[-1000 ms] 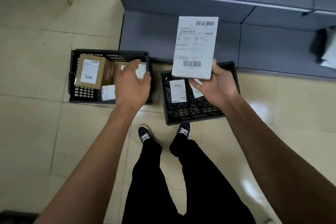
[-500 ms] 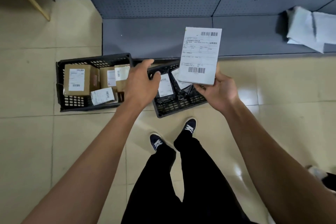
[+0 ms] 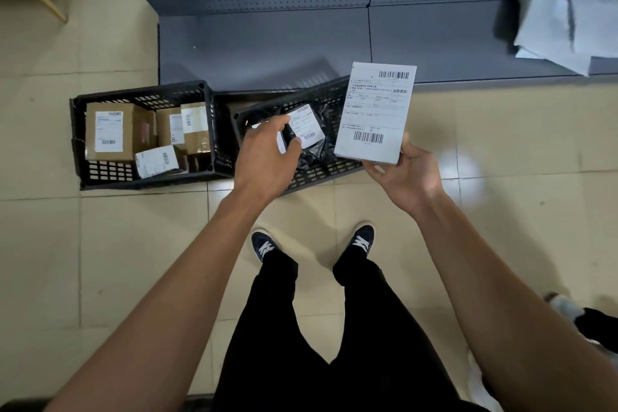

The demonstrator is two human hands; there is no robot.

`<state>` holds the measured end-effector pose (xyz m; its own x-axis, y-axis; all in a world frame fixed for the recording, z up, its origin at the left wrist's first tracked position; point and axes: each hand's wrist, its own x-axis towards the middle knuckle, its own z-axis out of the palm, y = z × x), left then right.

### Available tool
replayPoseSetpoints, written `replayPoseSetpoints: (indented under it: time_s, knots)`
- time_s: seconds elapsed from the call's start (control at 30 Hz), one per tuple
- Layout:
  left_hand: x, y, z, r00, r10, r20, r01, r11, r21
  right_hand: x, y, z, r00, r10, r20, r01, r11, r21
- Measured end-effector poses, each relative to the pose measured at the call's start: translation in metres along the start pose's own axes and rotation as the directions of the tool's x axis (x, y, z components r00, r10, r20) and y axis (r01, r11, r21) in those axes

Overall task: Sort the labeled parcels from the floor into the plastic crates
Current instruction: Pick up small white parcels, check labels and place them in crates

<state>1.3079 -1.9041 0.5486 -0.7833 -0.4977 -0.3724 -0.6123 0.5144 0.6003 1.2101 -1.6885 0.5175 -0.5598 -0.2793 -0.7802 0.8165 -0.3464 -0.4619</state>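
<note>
Over the right crate, the right hand pinches a white parcel by its bottom edge (label facing up). The left hand hangs above that same crate with fingers loosely curled, holding nothing. A black bag with a label lies inside. The left crate on the floor holds brown boxes.

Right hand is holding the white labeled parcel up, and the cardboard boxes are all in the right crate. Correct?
Not quite. The head view shows the right hand holding the white labeled parcel up, but the cardboard boxes sit in the left crate. The right crate holds black bag parcels.
</note>
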Motion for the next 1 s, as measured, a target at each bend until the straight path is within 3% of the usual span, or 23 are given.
replayPoseSetpoints:
  time_s: [0.33, 1.0]
  knots:
    - [-0.031, 0.028, 0.056, 0.995, -0.095, -0.034, 0.092, 0.994, -0.059, 0.013, -0.039, -0.056, 0.998, 0.065, 0.015, -0.063, 0.991, -0.121]
    - [-0.042, 0.004, 0.089, 0.99, -0.139, -0.007, 0.139, 0.988, -0.062, 0.034, -0.021, -0.065, 0.996, 0.071, 0.051, -0.053, 0.955, -0.291]
